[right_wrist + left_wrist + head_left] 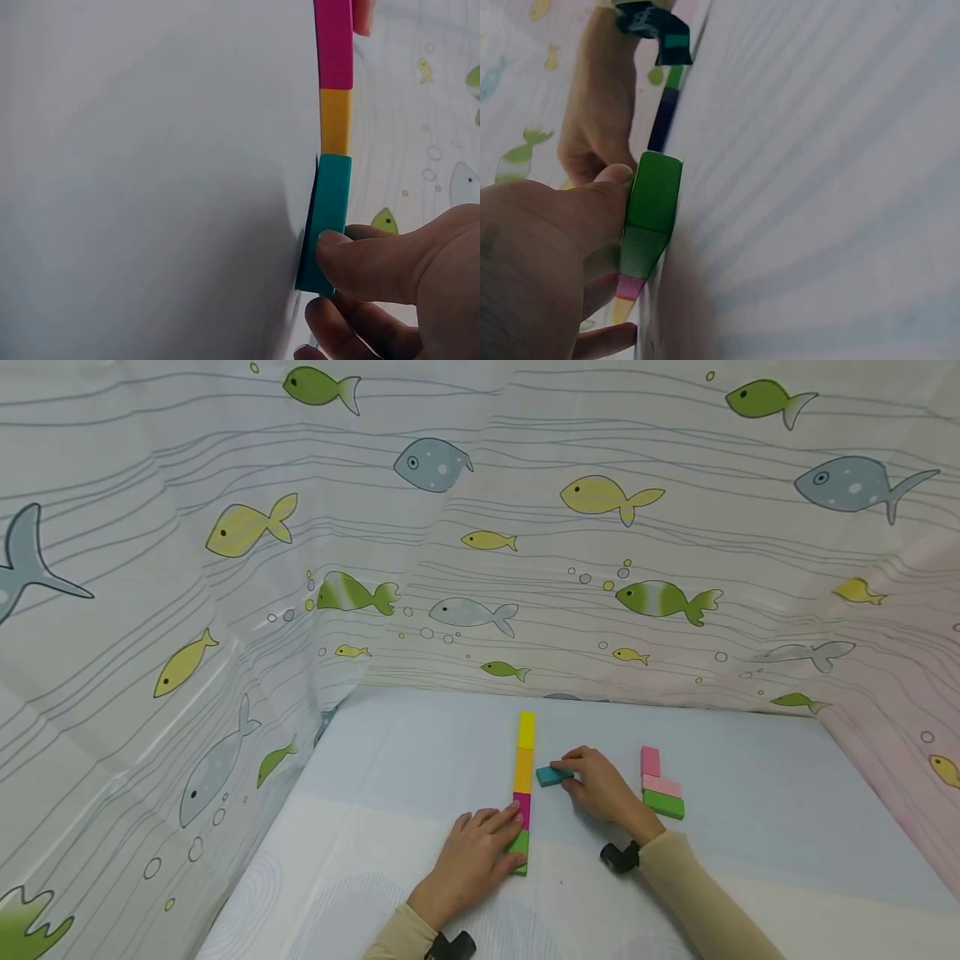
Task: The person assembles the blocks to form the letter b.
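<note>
In the head view, a straight row of blocks runs away from me: a green block [519,843] nearest, then a magenta block [523,802], an orange-yellow block [523,770] and a yellow block [527,729] at the far end. My left hand [468,860] rests against the left side of the row, fingertips on the magenta block and thumb by the green one. Just right of the orange-yellow block, my right hand [600,783] pinches a teal block [547,776] between thumb and fingers. The right wrist view shows the thumb [360,262] on the teal block's face.
To the right of my right hand lie a pink block [650,762], a light pink block [663,786] and another green block [663,805], close together. A fish-patterned sheet [540,543] stands behind the white table surface [750,827] and along its sides.
</note>
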`<control>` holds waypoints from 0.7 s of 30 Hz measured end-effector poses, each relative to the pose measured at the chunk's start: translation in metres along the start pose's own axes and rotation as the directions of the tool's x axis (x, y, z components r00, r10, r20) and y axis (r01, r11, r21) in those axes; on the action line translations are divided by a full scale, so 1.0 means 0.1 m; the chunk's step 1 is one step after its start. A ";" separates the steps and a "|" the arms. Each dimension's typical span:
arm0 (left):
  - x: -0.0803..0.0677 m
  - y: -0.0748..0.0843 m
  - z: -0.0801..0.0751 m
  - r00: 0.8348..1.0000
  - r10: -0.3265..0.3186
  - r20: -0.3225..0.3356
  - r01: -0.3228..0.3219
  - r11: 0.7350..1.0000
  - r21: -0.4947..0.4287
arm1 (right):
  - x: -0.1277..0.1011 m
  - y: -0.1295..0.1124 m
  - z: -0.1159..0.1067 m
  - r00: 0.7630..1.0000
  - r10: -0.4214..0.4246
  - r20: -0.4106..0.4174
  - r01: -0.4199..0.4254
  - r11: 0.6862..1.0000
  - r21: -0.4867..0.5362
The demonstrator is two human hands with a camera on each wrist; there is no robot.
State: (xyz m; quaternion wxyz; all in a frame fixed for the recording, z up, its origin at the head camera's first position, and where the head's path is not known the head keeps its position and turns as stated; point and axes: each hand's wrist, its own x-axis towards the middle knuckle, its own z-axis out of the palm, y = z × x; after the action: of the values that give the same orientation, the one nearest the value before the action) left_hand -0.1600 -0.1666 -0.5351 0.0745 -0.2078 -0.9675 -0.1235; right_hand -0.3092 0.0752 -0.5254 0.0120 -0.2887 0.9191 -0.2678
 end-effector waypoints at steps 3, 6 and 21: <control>0.01 0.00 0.00 1.000 -0.005 0.006 0.005 1.000 0.004 | -0.01 -0.01 0.00 0.999 -0.041 0.000 0.041 0.999 -0.001; 0.01 0.00 0.01 1.000 -0.007 0.007 0.007 1.000 0.003 | -0.01 -0.01 0.00 0.998 -0.064 0.005 0.064 0.998 -0.005; 0.01 0.00 0.01 1.000 -0.004 0.006 0.004 1.000 0.009 | -0.02 0.02 0.01 0.994 -0.099 0.039 0.099 0.995 -0.006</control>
State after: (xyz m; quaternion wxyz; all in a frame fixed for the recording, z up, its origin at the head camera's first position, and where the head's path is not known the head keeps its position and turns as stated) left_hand -0.1606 -0.1657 -0.5363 0.0722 -0.2060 -0.9686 -0.1187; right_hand -0.3090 0.0770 -0.5280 0.0153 -0.3392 0.9043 -0.2587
